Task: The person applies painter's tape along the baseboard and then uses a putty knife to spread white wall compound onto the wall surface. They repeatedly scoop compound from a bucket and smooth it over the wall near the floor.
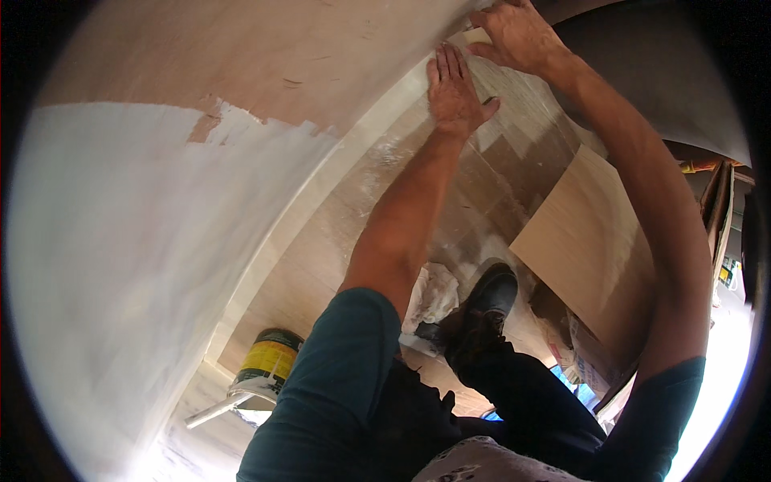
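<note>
My left hand (456, 95) lies palm down with fingers stretched out, its fingertips at a pale tape-like strip (353, 153). The strip runs along the foot of the wall (161, 241), beside the floor (337, 233). Just beyond, at the far end, my right hand (520, 36) is curled, thumb apart from the fingers. Between them shows a small pale yellowish piece (477, 36), which looks like tape; the hand hides most of it. White coating covers the nearer part of the wall, and bare brownish surface lies beyond a ragged edge.
A black and yellow bucket (269, 357) with a white-handled tool (215, 411) stands at lower left. A crumpled white cloth (434, 296) lies beside my boot (491, 293). On the right are a tan board (590, 233) and a large dark rounded object (650, 76).
</note>
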A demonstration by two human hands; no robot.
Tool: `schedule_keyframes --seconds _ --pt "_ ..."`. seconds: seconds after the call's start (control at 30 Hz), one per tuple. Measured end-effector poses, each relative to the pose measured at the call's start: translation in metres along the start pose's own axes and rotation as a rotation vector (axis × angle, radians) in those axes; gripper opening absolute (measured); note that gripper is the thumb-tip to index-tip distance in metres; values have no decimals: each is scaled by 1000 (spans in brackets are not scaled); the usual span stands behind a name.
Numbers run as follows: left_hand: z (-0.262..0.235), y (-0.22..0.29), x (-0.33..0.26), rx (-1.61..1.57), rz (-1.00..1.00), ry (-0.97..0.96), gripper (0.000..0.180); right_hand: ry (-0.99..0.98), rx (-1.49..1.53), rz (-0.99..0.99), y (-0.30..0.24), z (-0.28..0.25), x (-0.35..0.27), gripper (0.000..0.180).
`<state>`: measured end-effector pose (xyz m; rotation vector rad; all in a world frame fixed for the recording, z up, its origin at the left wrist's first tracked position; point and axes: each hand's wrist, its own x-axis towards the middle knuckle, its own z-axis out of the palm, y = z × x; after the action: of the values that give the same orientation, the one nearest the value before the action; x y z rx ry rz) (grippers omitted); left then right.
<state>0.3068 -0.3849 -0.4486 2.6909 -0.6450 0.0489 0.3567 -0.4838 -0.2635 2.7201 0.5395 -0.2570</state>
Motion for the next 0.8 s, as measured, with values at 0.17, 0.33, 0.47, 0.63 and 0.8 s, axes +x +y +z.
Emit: schedule_keyframes --seconds 0.17,0.33,0.47,0.63,0.8 --pt "-8 -28 -15 -125 74 20 110 -4 -24 31 4 13 7 53" --pt "-19 -47 -64 -140 19 54 101 -59 21 32 4 9 2 55" --pt "-19 -42 -74 -120 -33 75 98 -34 -65 28 5 22 1 55" --pt "-3 -25 -37 -212 76 73 98 -44 11 24 3 21 -1 51" --pt "6 -5 12 59 71 5 101 18 12 8 1 34 1 47"
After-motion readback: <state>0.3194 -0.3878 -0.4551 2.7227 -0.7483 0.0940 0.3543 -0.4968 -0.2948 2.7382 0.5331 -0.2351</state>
